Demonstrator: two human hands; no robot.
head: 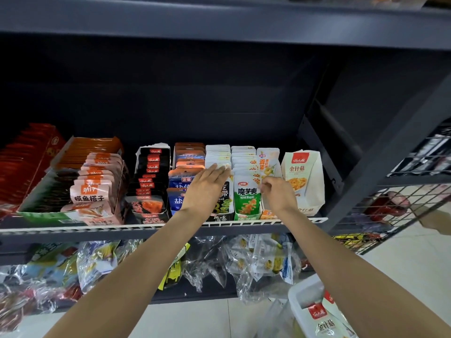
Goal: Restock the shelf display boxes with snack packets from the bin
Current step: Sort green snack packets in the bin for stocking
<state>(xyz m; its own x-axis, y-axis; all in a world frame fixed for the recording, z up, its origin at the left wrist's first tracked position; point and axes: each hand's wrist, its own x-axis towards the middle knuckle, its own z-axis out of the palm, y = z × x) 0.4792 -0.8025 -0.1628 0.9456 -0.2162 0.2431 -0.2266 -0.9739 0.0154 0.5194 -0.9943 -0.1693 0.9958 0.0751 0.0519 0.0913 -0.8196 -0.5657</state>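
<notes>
A row of display boxes full of snack packets stands on the dark shelf point(146, 231). My left hand point(207, 184) lies flat with straight fingers on the white packets in the black-and-green box point(220, 211). My right hand point(277, 193) has curled fingers that pinch the edge of a white-and-yellow packet point(267, 164) in the narrow orange box point(267, 214), between the green box point(246, 198) and the white mushroom-snack box point(303, 181). The white bin point(314, 311) with more packets sits at the bottom right, on the floor.
Further left stand blue point(177, 198), black point(151, 181), pink point(97, 191) and red point(26, 162) display boxes. A lower shelf holds clear plastic bags point(219, 262) of snacks. A wire basket rack point(402, 211) stands to the right. The shelf above point(219, 23) overhangs.
</notes>
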